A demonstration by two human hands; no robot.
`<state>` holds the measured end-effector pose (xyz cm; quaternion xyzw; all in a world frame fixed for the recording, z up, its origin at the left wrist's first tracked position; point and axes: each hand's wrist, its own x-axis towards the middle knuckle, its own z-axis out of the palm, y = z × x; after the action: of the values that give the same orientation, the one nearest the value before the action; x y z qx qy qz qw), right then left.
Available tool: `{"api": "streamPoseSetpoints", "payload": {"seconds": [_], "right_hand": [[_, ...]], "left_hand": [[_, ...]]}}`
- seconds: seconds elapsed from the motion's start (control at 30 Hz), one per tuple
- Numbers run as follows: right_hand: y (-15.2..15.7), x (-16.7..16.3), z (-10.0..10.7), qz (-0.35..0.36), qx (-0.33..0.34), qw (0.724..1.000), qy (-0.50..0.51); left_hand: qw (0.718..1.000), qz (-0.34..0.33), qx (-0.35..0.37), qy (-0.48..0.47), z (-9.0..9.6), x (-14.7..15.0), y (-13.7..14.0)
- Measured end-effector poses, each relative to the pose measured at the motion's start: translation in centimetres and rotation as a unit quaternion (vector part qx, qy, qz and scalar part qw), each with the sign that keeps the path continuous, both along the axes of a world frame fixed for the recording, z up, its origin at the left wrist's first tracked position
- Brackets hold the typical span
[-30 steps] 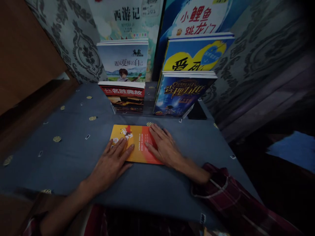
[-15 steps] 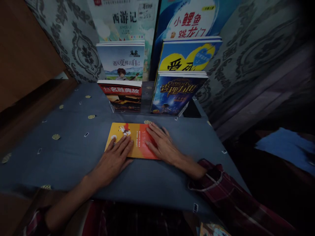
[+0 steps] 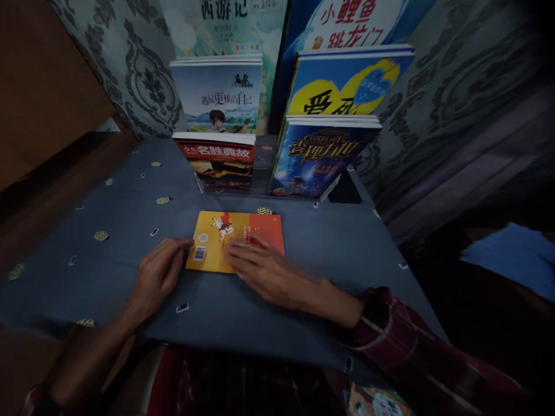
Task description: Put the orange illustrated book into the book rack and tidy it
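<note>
A yellow and orange book (image 3: 212, 263) lies flat on the table, its printed side up with a barcode at the lower left and a small horse-and-rider picture. My right hand (image 3: 264, 268) rests flat across the book's middle and right part, fingers stretched out and covering some of the text. At the book's left edge, my left hand (image 3: 160, 271) has its fingers bent and drawn together, with the thumb close to them. Its fingertips meet the edge near the upper left of the barcode.
Behind the book stands a rack with several upright books, among them a red-topped book (image 3: 223, 164) and a dark blue book (image 3: 321, 159). A patterned grey-blue cloth (image 3: 130, 231) covers the table. Blue fabric (image 3: 511, 260) lies at the right; a colourful item (image 3: 377, 401) sits below the front edge.
My left hand has slid left off the book's face to its left edge, and its fingers have bent together. My right hand has moved left and down across the book.
</note>
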<state>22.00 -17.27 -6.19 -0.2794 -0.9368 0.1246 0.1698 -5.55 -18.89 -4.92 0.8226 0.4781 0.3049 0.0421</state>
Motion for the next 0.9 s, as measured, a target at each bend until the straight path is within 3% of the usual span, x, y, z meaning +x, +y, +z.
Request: {"api": "streamPoseSetpoints", "payload": {"seconds": [0.1,0.2,0.4,0.67,0.9], "right_hand": [[0.1,-3.0,1.0,0.065,-0.009,0.998,-0.024],[0.9,-5.2,1.1,0.08,-0.015,0.996,-0.031],[3.2,-7.0,-0.7,0.114,-0.013,0.993,-0.011],[6.4,-5.7,-0.7,0.029,-0.054,0.998,-0.013],[9.0,-1.9,-1.2,-0.076,-0.058,0.995,-0.033]], "left_hand": [[0.996,-0.04,0.071,0.038,-0.4,0.8,-1.1],[0.983,-0.056,0.129,0.115,-1.0,1.3,-2.5],[0.986,-0.025,0.12,0.116,-1.9,1.4,-3.9],[0.984,-0.015,0.135,0.112,-1.9,1.5,-3.8],[0.982,-0.006,0.142,0.126,-2.1,1.5,-4.0]]}}
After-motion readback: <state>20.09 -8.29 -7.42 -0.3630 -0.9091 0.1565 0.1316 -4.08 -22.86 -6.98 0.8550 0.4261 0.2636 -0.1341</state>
